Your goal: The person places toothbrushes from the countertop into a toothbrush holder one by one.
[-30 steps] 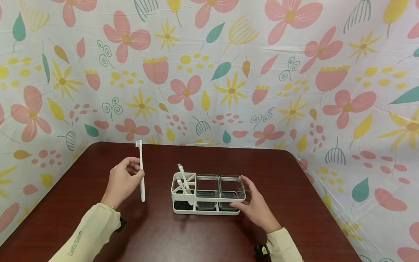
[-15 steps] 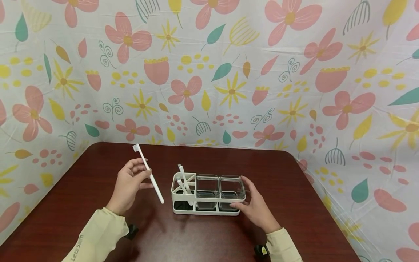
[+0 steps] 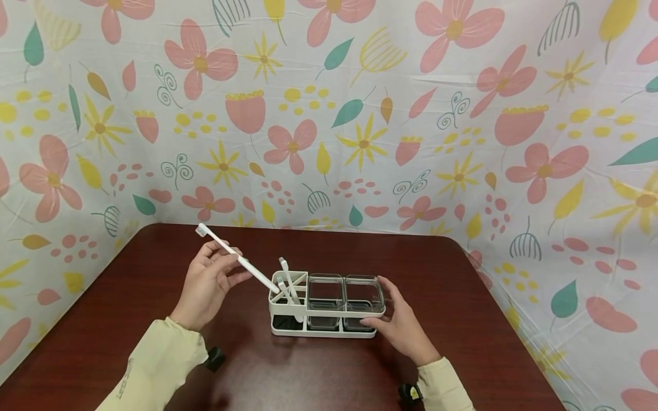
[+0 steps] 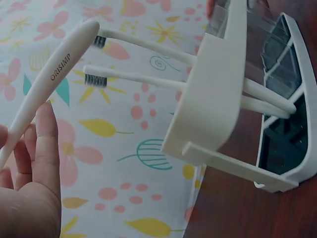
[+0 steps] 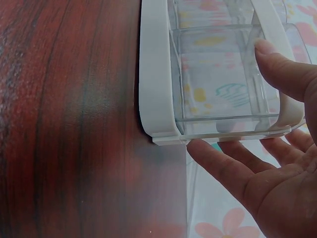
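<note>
My left hand (image 3: pixel 205 291) pinches a white toothbrush (image 3: pixel 252 270) between thumb and fingers. The brush slants, bristle head up to the left, its handle end overlapping the left rim of a white toothbrush holder (image 3: pixel 329 313) in the head view. Lettering shows on the handle (image 4: pixel 55 74) in the left wrist view. Two other white toothbrushes (image 3: pixel 287 269) with dark bristles lean in the holder's divided left section. Beside them sit two clear cups (image 3: pixel 326 292). My right hand (image 3: pixel 403 325) grips the holder's right end, thumb on the front and fingers around the end.
The holder stands on a dark reddish-brown table (image 3: pixel 319 377) with rounded far corners. A white cloth (image 3: pixel 329 194) printed with flowers and leaves hangs behind the table and along both sides.
The left hand has moved right towards the holder. Its toothbrush has tipped from upright to slanted, the handle end swinging right to the holder's rim. The right hand and the holder have stayed put.
</note>
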`<state>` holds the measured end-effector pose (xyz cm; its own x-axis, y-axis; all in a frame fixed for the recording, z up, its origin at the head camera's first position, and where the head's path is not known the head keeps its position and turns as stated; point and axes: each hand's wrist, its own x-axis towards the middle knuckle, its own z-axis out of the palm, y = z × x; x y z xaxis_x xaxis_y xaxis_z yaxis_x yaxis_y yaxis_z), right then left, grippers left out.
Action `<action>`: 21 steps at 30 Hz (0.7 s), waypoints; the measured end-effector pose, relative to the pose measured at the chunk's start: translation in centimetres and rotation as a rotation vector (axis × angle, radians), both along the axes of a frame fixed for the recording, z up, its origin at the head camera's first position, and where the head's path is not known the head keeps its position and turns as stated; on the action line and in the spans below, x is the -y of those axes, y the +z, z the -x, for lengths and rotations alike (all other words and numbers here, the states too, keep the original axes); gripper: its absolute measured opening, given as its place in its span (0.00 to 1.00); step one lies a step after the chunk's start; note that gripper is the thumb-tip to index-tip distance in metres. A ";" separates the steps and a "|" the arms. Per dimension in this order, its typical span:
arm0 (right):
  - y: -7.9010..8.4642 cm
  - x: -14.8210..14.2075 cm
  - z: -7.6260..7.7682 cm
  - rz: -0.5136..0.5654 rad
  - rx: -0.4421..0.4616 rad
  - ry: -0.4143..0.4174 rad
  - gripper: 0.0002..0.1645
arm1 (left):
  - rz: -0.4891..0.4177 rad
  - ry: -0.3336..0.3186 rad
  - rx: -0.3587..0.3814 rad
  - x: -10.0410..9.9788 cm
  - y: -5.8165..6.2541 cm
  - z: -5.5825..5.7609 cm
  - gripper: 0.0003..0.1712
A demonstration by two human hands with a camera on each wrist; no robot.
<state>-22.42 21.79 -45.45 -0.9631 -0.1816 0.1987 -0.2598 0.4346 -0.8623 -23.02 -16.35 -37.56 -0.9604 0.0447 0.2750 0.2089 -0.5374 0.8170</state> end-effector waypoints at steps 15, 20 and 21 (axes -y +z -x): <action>-0.3 -0.1 0.1 -0.013 -0.012 -0.004 0.57 | -0.110 0.063 -0.106 -1.2 0.7 0.3 0.07; -0.1 0.0 0.0 -0.015 -0.013 -0.004 0.57 | 0.031 0.151 -0.126 -1.9 0.6 0.3 0.08; -0.1 0.0 -0.1 -0.013 -0.013 -0.003 0.57 | 0.055 0.163 -0.132 -2.0 0.5 0.3 0.08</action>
<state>-22.36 21.78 -45.55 -0.9610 -0.1811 0.2089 -0.2697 0.4470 -0.8529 -23.37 -14.37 -37.05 -0.9118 -0.0894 0.4007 0.3967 -0.4430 0.8040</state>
